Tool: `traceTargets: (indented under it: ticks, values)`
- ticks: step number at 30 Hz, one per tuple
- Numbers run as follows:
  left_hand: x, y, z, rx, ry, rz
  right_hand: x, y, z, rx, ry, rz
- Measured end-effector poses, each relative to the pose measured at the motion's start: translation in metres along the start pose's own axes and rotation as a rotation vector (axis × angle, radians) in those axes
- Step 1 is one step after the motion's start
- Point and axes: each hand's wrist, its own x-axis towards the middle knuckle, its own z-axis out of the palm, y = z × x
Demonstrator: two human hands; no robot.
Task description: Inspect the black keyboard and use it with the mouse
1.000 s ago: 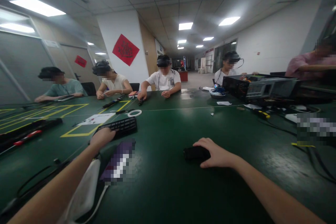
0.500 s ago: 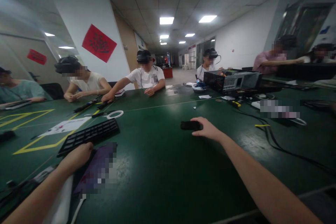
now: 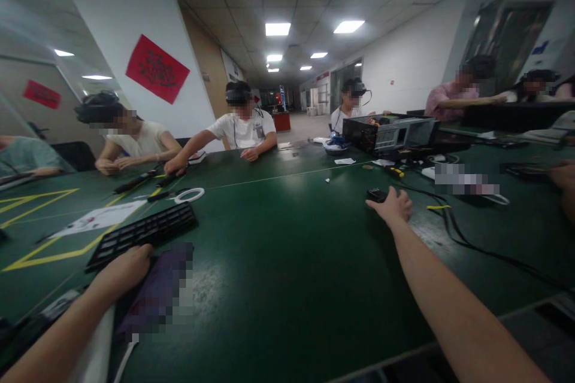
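My right hand (image 3: 393, 206) is out over the green table, thumb and fingers around a small black boxy object (image 3: 376, 194). Its exact kind is hard to make out. On the left, my left hand (image 3: 128, 266) rests with curled fingers at the near edge of a black keyboard (image 3: 144, 233). What lies under those fingers, if anything, is hidden. Beside that hand lies a dark purple, partly blurred flat item (image 3: 155, 293), with a white cable (image 3: 127, 359) at its near end.
An opened computer case (image 3: 390, 133) stands at the back right. Nearer are black cables (image 3: 453, 227) and a white power strip (image 3: 429, 173). A white ring (image 3: 189, 195) and a paper sheet (image 3: 101, 218) lie beyond the keyboard. Several people in headsets sit around the table (image 3: 278, 287).
My right hand has moved right and slightly away from me with the small black object. My left hand stays by the keyboard. The view has shifted a little.
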Motion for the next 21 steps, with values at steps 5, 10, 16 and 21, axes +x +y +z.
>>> traceTargets:
  ticks: [5,10,16,21]
  values:
    - [0.0,-0.002,-0.004,0.041,-0.048,-0.084,-0.001,-0.004,0.001,0.087,0.114,0.033]
    - [0.007,-0.019,0.002,-0.196,-0.08,-0.124,-0.002,-0.005,0.001,0.079,0.077,0.002]
    - [0.008,-0.039,0.011,-0.596,-0.061,-0.09,-0.002,-0.004,0.003,0.031,0.017,-0.02]
    - [0.002,-0.037,0.007,-0.612,-0.049,-0.072,-0.002,-0.004,0.002,0.014,-0.044,-0.044]
